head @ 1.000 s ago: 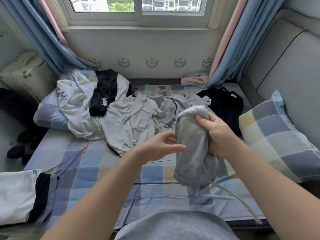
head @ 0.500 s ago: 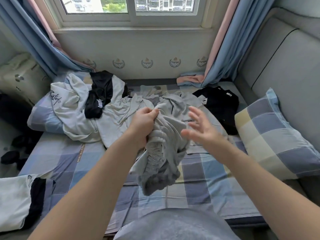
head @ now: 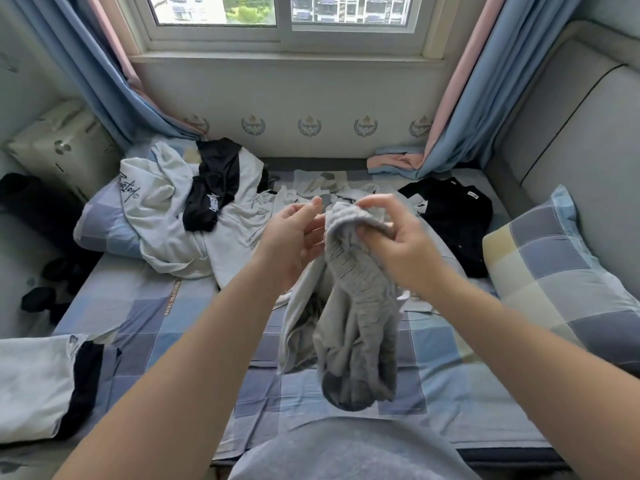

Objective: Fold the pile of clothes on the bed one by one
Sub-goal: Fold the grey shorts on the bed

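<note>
I am looking down at a bed [head: 145, 306] with a blue and yellow checked sheet, under a window [head: 277, 12] with blue and pink curtains. A checked pillow [head: 561, 271] leans on the right side. A messy pile of clothes [head: 207, 220] lies at the far end of the bed, white and black things all mixed up. A black shirt [head: 450, 220] lies flat near the pillow. One white and black piece [head: 34, 382] sits by itself at the near left corner.

What could go wrong? I think the grey garment [head: 356, 306] could slip. It is all bunched up and only one hand has it. If that hand lets go a bit, the cloth may drop in a heap on the sheet. It could also land on the pile and get mixed in again. The cloth is twisted too. If the other hand grabs the wrong layer, I think it will open crooked and fold badly.

Now the hands. They are close together, up in the air over the middle of the bed. The right hand [head: 398, 244] pinches the top edge of the grey garment, where the cloth looks ribbed. The left hand [head: 294, 237] is loose, with its fingers spread, just beside that top edge. I cannot tell if its fingertips touch the cloth. The rest of the garment hangs down below both hands, above the sheet and nearer to me than the pile.
</note>
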Motion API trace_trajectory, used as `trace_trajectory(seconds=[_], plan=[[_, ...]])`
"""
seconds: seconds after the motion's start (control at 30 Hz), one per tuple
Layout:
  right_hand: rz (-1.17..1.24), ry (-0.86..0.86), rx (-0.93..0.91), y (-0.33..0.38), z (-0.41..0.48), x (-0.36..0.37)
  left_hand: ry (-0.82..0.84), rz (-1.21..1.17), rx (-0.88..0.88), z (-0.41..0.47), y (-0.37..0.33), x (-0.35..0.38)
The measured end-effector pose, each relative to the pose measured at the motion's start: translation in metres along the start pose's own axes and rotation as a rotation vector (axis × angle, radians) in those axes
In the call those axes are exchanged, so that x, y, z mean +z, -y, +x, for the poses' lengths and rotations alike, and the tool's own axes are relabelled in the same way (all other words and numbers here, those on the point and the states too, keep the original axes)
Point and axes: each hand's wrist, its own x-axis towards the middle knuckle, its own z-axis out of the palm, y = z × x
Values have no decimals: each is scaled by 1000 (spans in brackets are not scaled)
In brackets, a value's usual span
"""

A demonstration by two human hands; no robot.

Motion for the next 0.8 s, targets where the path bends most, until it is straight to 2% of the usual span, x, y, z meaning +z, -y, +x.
trace_trajectory(seconds=[0.17, 0.3, 0.4, 0.53, 0.67, 0.73, 0.8], plan=[[62, -113, 89, 12, 21, -18, 99, 371, 211, -18, 13, 6], [-28, -132, 92, 16, 28, -26, 280, 470, 270, -25, 22, 29], [-145, -86, 101, 17, 33, -34, 214, 509, 325, -18, 30, 35], [-259, -65, 100, 22, 41, -65, -25, 745, 434, 1, 30, 8], [-445, 198, 178, 25, 37, -102, -102, 957, 431, 23, 17, -35], [-407, 250, 224, 18, 30, -113, -76, 1051, 390, 30, 17, -51], [-234, 198, 251, 4, 26, -122, -80, 1108, 338, 35, 18, -66]])
